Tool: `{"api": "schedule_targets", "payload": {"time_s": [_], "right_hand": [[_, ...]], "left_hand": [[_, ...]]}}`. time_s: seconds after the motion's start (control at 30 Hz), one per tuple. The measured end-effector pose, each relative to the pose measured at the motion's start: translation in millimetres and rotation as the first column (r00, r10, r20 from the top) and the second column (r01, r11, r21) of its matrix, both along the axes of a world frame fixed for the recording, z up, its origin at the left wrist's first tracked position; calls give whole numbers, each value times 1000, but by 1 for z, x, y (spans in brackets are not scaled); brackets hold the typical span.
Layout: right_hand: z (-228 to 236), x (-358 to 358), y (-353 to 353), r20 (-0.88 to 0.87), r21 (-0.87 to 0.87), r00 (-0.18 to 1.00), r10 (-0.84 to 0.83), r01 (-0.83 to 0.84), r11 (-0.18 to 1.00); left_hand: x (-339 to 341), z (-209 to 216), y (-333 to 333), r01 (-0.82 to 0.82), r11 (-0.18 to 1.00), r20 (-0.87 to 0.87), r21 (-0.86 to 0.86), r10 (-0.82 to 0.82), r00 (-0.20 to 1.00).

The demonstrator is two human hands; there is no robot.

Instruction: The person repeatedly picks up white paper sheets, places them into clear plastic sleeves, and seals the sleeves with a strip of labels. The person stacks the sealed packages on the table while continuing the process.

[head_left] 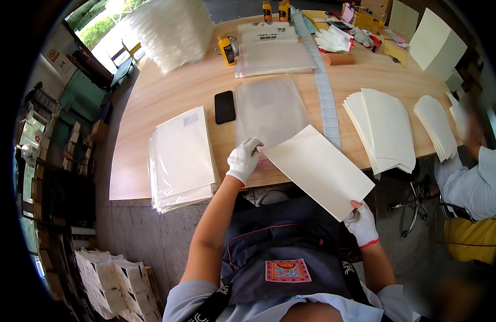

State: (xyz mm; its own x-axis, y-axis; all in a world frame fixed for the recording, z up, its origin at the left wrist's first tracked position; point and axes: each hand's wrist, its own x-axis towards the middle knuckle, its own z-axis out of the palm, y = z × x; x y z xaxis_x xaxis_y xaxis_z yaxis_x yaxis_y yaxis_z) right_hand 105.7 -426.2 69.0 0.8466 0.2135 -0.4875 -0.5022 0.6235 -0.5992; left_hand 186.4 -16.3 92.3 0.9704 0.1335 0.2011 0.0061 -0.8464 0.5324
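Note:
A cream sheet of card (320,173) slants over the table's near edge. My right hand (361,224), in a white glove with bare fingertips, grips its lower right corner. Gloved alike, my left hand (243,160) is closed in a pinch at the near edge of a clear plastic bag (270,107), on top of a flat pile. The card's far left corner touches or overlaps that edge beside my left fingertips; whether it is inside the bag I cannot tell. Left of the bags lies a stack of cards in clear bags (180,155), the top one with a small white label.
A black phone (225,107) lies beside the bags, and a strip of labels (327,102) runs along their right. Fanned cream cards (385,129) stand farther right, near a seated person (473,177). Behind are a yellow bottle (226,50), more plastic bags (274,58) and white gloves (334,39).

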Motion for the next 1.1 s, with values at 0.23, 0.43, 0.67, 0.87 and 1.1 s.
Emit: {"api": "schedule_targets", "payload": {"time_s": [0.23, 0.43, 0.67, 0.87, 1.1], "right_hand": [[17, -18, 42, 130, 150, 989, 67, -86, 985], [39, -16, 60, 174, -46, 973, 153, -147, 988], [13, 3, 70, -29, -177, 983, 182, -184, 967], [-28, 21, 119, -80, 222, 993, 81, -62, 973], [-10, 7, 142, -8, 16, 894, 448, -448, 894]], "left_hand": [[-36, -19, -58, -47, 849, 359, -526, 272, 893], [-17, -87, -95, -166, -126, -199, -978, 334, 921], [-91, -73, -127, -239, 56, -232, -969, 101, 967], [-144, -73, -122, -466, -34, -457, -884, -146, 878], [-141, -78, -75, -475, -70, -466, -877, -114, 878]]}}
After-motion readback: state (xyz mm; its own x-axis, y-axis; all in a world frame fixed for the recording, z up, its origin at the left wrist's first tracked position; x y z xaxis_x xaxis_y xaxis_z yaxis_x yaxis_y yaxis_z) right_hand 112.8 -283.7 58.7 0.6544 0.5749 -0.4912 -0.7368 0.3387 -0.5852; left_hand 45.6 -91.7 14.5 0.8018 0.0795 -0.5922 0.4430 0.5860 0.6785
